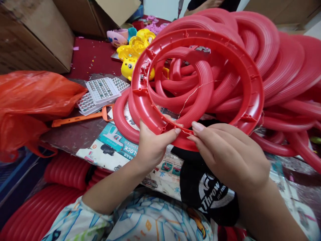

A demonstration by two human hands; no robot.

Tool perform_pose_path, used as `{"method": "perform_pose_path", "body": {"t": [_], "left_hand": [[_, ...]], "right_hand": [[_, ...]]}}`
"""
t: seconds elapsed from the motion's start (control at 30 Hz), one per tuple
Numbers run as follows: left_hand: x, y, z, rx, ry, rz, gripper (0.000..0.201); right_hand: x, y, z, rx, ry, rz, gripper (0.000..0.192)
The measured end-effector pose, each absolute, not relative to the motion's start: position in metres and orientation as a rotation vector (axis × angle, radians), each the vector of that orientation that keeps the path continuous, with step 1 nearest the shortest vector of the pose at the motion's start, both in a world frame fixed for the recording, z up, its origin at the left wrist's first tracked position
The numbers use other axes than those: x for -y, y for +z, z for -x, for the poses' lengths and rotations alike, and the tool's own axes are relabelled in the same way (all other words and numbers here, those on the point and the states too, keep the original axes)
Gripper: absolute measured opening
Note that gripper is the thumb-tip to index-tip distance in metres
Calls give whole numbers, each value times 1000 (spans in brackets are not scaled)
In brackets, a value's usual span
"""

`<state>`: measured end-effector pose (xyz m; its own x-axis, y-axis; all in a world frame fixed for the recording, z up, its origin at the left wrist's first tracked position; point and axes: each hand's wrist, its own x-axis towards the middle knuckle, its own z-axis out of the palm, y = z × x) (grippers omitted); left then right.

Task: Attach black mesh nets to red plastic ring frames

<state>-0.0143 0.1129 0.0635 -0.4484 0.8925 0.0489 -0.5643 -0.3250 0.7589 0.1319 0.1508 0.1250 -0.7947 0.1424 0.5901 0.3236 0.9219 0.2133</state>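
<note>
The left hand point(152, 144) grips the big red plastic ring point(150, 113) at its lower rim; the right hand point(225, 154) pinches a thin wire point(193, 95) closed between fingertips

Bright, even indoor light, soft shadows.
Pale glare streaks the curved red rings point(263, 50); edges bow with wide-lens distortion, the near patterned sleeve point(150, 221) looks soft, centre stays sharp.

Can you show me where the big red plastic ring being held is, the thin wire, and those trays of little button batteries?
Big red plastic ring point(240, 63): head view, upper right rim.
Thin metal wire point(193, 94): head view, mid-strand across the ring's opening.
White trays of button batteries point(102, 89): head view, top tray's middle.
</note>
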Motion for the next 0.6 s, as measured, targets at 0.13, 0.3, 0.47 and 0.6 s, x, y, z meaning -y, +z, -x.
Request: {"method": "perform_pose_path", "body": {"t": [0.13, 0.3, 0.47, 0.6], "left_hand": [[-113, 65, 14, -845, 1883, -541, 31], [-113, 66, 13, -825, 1938, -499, 53], [-113, 69, 14, -812, 1938, -481, 57], [-114, 71, 14, -799, 1954, -471, 55]], "right_hand": [[-149, 129, -134, 2520, -357, 301, 43], [-155, 127, -133, 2505, -233, 464, 41], [-159, 129, -132, 2528, -293, 441, 8], [-158, 129, -134, 2579, -347, 380, 13]]}}
